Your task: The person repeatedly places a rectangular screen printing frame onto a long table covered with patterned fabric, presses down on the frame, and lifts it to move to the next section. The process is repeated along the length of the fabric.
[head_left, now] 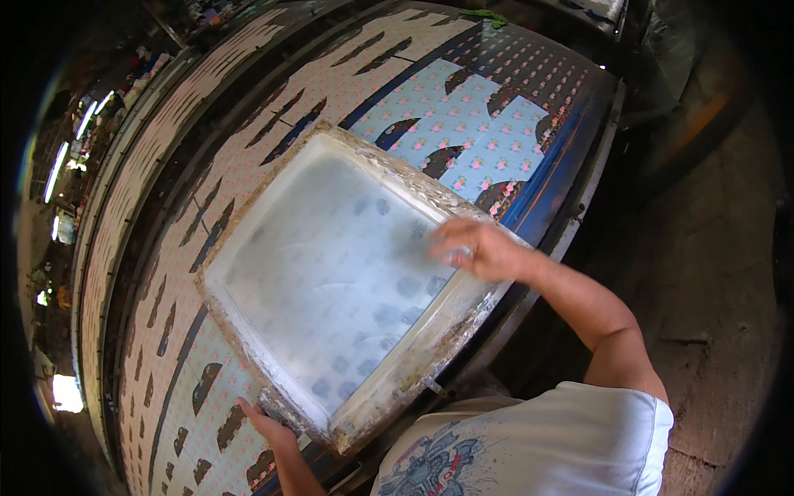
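A framed printing screen (322, 248) lies tilted across the long table, its rim worn and crusted with dried paint. Pale whitish-blue mesh fills it, with faint darker patches showing through. At the frame's lower left corner, my left hand (275, 431) grips the rim; part of its fingers is hidden by the frame. Over the right side of the mesh is my right hand (480, 250), fingers bent and smeared by motion. Whether it holds anything cannot be made out. Beyond the frame lie light-blue flowered fabric pieces (463, 116) on the table.
The long table (571, 194) curves away with a blue edge strip and metal rail. Pink patterned fabric pieces (331, 70) cover its far side. Another table (136, 190) with cut pieces runs parallel at left. A green scrap (486, 16) lies at the far end. Bare floor (703, 331) is at right.
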Tool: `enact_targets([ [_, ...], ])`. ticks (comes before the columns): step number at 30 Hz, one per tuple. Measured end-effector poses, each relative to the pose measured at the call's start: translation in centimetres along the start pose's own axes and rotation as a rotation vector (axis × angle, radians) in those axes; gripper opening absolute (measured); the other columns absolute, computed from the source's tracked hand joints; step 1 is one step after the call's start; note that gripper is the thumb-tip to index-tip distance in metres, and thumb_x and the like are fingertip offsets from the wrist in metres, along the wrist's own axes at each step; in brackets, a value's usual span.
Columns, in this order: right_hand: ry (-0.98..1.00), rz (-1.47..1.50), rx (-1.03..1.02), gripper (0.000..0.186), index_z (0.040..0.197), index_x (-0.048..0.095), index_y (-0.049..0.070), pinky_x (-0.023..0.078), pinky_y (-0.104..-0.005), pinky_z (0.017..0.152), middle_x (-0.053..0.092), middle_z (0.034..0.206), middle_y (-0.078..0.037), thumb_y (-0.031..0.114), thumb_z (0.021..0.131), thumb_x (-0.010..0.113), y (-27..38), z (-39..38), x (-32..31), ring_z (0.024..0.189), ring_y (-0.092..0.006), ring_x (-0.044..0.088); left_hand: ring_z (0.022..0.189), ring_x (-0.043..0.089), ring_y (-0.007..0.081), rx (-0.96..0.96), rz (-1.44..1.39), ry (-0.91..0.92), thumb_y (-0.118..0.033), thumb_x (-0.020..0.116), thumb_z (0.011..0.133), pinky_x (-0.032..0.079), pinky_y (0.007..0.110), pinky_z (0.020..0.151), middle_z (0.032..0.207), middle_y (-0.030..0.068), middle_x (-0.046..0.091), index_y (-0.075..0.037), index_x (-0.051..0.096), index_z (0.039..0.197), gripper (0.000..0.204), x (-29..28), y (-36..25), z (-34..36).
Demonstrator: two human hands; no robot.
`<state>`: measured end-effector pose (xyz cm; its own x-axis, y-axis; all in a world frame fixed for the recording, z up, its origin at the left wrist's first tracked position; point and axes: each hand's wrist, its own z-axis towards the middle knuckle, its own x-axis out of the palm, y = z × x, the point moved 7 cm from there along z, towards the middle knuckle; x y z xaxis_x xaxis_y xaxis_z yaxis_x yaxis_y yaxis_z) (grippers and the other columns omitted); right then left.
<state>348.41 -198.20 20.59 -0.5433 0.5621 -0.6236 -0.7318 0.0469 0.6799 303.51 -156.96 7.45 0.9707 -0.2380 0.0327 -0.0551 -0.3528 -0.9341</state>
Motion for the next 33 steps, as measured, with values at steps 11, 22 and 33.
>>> enact_targets([
  [11, 0.276, -0.312, -0.293, 0.038, 0.124, 0.079, 0.012, 0.055, -0.0452, 0.102, 0.075, 0.12, -0.01, 0.011, 0.086, 0.076, 9.9, -7.0, 10.2, 0.116, -0.0312, 0.07, 0.142, 0.049, 0.0373, 0.042, 0.098, -0.046, -0.056, 0.057, 0.107, 0.04, 0.049, 0.119, 0.161, 0.0262, 0.04, 0.012, 0.041, 0.157, 0.086, -0.4, 0.6, 1.1],
  [22, 0.665, -0.63, -0.003, 0.05, 0.129, 0.078, 0.016, 0.06, -0.0538, 0.091, 0.079, 0.111, -0.016, 0.002, 0.083, 0.064, 12.0, 0.3, 16.3, 0.109, -0.04, 0.076, 0.089, 0.069, 0.0294, 0.347, 0.201, -0.028, -0.045, 0.061, 0.109, 0.053, 0.044, 0.086, 0.099, 0.02, 0.078, 0.015, 0.076, 0.104, 0.062, 0.1, 0.3, 2.5],
  [33, 0.538, -0.568, -0.079, 0.052, 0.128, 0.078, 0.014, 0.058, -0.0522, 0.098, 0.078, 0.12, -0.014, -0.004, 0.08, 0.064, 13.4, -4.8, 16.5, 0.113, -0.0399, 0.073, 0.118, 0.071, 0.0426, 0.489, 0.293, -0.138, -0.046, 0.061, 0.108, 0.052, 0.047, 0.105, 0.127, 0.0287, 0.075, 0.011, 0.074, 0.123, 0.061, 0.1, -1.1, -0.6],
])
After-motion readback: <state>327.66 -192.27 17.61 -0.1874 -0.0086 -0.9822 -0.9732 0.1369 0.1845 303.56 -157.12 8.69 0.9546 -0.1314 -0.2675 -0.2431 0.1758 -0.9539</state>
